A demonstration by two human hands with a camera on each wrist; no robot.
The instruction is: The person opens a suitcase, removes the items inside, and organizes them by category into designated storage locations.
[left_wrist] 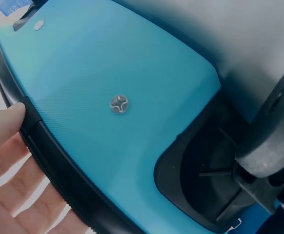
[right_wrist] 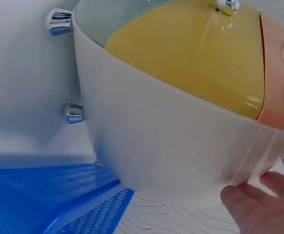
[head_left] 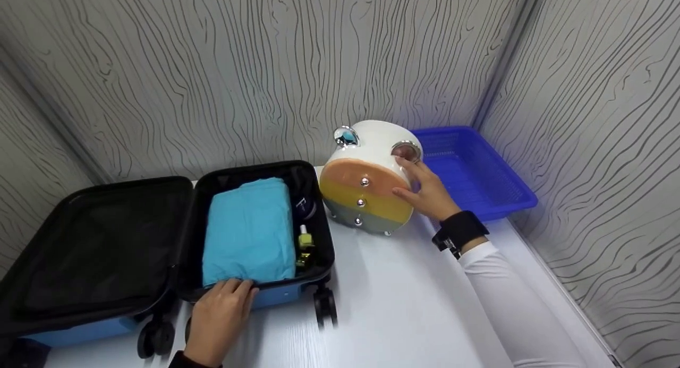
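A small rounded drawer box (head_left: 366, 193) has orange, yellow and grey-green fronts, round silver knobs and two chrome-rimmed ears. My right hand (head_left: 429, 194) holds its upper right side, thumb at the front edge and fingers along the white side (right_wrist: 166, 136). The fingertips (right_wrist: 234, 192) touch that side in the right wrist view. My left hand (head_left: 222, 309) grips the near rim of an open blue suitcase (left_wrist: 117, 63), thumb outside and fingers inside the black edge. Folded turquoise cloth (head_left: 249, 230) fills most of that half.
Beside the cloth lie a small yellow-green bottle (head_left: 305, 239) and a dark round item (head_left: 304, 206). The suitcase's other half (head_left: 106, 240) lies open at left. A blue plastic basket (head_left: 510, 190) stands behind the drawer box at right, against patterned walls.
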